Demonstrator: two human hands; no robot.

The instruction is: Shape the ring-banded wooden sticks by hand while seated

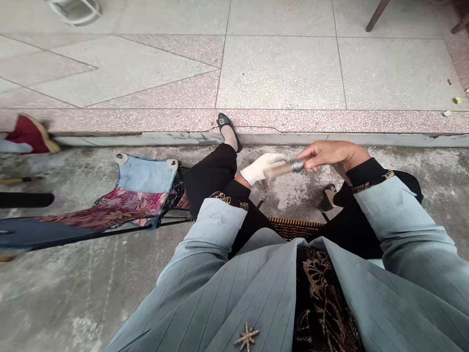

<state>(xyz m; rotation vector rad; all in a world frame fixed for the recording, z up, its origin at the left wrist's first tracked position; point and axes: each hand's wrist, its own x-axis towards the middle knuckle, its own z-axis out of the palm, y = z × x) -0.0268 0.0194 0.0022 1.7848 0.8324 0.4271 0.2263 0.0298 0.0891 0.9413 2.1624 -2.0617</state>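
My left hand (263,165) wears a white knitted glove and is blurred by motion. Across it lies a tool with a pale wooden handle (279,170) and a grey metal collar (297,166), also blurred. Whether the gloved fingers wrap round the handle does not show. My bare right hand (326,154) has its thumb and fingers closed at the metal end of this tool. The tool's working end is hidden, so its exact kind is unclear. Both hands are in front of my knees, over the concrete.
A folding chair with flowered cloth and a denim piece (146,175) stands at left. A raised tiled step (256,120) runs ahead, with my shoe (229,131) on its edge. Under me is a woven seat (296,227). Another person's red shoe (31,134) is at far left.
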